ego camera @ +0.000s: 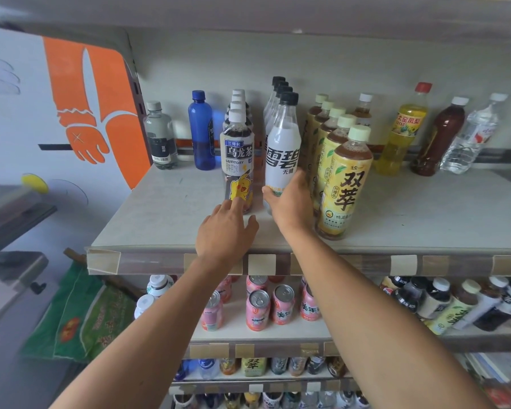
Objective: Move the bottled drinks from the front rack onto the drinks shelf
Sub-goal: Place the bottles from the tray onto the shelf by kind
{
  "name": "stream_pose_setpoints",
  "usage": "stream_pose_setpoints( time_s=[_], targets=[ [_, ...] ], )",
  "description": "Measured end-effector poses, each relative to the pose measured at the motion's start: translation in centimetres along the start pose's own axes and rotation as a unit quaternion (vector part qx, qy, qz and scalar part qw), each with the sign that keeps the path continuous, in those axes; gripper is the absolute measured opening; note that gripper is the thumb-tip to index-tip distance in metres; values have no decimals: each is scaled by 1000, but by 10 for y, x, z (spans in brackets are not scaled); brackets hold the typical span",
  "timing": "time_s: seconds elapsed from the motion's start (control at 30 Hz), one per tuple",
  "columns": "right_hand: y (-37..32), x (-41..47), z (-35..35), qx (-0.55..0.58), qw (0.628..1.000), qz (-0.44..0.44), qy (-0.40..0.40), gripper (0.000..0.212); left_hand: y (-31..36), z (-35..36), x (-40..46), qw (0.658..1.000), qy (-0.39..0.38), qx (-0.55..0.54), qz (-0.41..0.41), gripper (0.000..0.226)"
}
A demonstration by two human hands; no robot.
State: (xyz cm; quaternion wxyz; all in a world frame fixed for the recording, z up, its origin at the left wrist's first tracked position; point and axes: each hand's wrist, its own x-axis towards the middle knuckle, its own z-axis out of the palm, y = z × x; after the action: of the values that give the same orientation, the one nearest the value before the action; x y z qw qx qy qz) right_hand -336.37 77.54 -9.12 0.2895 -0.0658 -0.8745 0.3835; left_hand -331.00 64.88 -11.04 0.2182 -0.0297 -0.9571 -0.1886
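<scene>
Right hand [289, 202] grips white bottle [282, 146] low; left hand [227, 228] beside.

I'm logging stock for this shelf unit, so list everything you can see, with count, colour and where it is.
Top shelf: one, pale grey, holding the bottles.
Oolong tea bottles: row of four, dark with white caps, centre left.
White soda bottles: row of four, black caps, centre.
Yellow tea bottles: row of five, cream caps, centre right.
Blue bottle: one, back left.
Clear grey bottle: one, far back left.
Yellow juice bottle: one, red cap, back right.
Pink cans: several, shelf below.
Left hand: open, fingertips at front oolong bottle.
Right hand: grips front white soda bottle.
</scene>
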Motion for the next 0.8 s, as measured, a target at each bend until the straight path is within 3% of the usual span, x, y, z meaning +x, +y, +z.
stream_pose_setpoints(
  time_s=[0.23, 0.47, 0.8],
  targets=[
    [-3, -2, -7, 13, 999, 18, -32, 56, 1, -1, 0, 1000, -8, 5, -2, 34],
    [2, -17, -18, -47, 988, 64, -130, 49, -1, -6, 2, 1000, -25, -2, 2, 35],
    [-18, -55, -49, -149, 979, -34, -134, 41, -20, -33, -13, 998, -30, -27, 47, 33]
  ],
)
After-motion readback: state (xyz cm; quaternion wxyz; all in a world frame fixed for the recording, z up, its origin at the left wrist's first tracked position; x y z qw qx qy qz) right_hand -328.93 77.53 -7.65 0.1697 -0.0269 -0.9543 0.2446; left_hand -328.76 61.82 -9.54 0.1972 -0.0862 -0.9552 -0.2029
